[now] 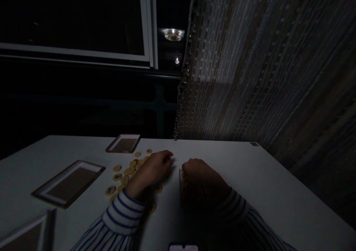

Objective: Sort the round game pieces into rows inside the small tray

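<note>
My left hand (155, 167) hovers over the right side of a loose heap of round wooden Chinese chess pieces (129, 170), its fingers loosely curved and the thumb apart. Nothing shows between them, though the palm side is hidden. Single pieces lie near its wrist, one piece (152, 207) by the cuff. My right hand (198, 172) is closed in a fist at the far end of a patterned box (183, 191). Hand, forearm and deep shadow cover most of that box. What the right fingers grip is hidden.
On the white table (258, 184) lie a shallow brown-rimmed tray (78, 180), a smaller tray (123, 144) at the far edge and part of another frame (48, 221) at lower left. A phone (183, 247) shows at the bottom edge. A string curtain (236, 76) hangs behind.
</note>
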The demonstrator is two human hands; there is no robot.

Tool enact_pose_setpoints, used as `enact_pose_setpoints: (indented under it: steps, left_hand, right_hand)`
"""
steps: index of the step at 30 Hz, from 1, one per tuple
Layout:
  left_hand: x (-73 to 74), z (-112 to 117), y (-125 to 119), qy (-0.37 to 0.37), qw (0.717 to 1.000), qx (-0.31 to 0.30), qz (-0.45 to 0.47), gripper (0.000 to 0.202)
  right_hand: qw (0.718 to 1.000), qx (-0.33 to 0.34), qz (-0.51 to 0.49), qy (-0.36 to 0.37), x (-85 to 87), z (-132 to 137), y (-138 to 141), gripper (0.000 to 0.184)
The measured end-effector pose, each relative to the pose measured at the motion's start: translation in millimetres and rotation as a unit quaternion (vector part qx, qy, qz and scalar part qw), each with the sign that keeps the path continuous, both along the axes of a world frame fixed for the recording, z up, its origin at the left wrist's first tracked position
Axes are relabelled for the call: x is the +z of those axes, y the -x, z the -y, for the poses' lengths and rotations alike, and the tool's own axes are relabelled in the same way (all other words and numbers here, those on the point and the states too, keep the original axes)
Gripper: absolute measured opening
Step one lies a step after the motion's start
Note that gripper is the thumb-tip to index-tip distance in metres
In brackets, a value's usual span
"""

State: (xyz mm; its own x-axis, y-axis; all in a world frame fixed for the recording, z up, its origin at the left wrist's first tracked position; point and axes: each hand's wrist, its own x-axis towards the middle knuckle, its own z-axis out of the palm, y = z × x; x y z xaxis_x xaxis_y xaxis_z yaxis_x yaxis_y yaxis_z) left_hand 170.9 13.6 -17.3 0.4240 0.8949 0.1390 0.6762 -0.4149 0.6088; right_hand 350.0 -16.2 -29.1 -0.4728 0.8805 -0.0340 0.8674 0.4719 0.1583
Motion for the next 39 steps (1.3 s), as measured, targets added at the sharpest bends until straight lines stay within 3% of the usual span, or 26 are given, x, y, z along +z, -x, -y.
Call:
enact_pose_setpoints:
  steps: [13, 24, 39]
  left_hand:
    - [3.4, 2.3, -0.3, -0.003, 1.000, -0.002, 0.009, 0.034]
    - [5.1, 3.9, 0.0, 0.003, 1.000, 0.004, 0.011, 0.034]
    - [0.3, 0.6, 1.6, -0.005, 1.000, -0.004, 0.006, 0.035]
  right_hand:
    - [1.000, 0.021, -0.006, -0.022, -7.2, -0.2, -4.0, 0.016]
    - [1.000, 0.025, -0.011, -0.009, -3.4, 1.2, -6.7, 0.016]
    - [0.999, 0.026, -0.015, -0.015, -7.5, 0.4, -6.1, 0.015]
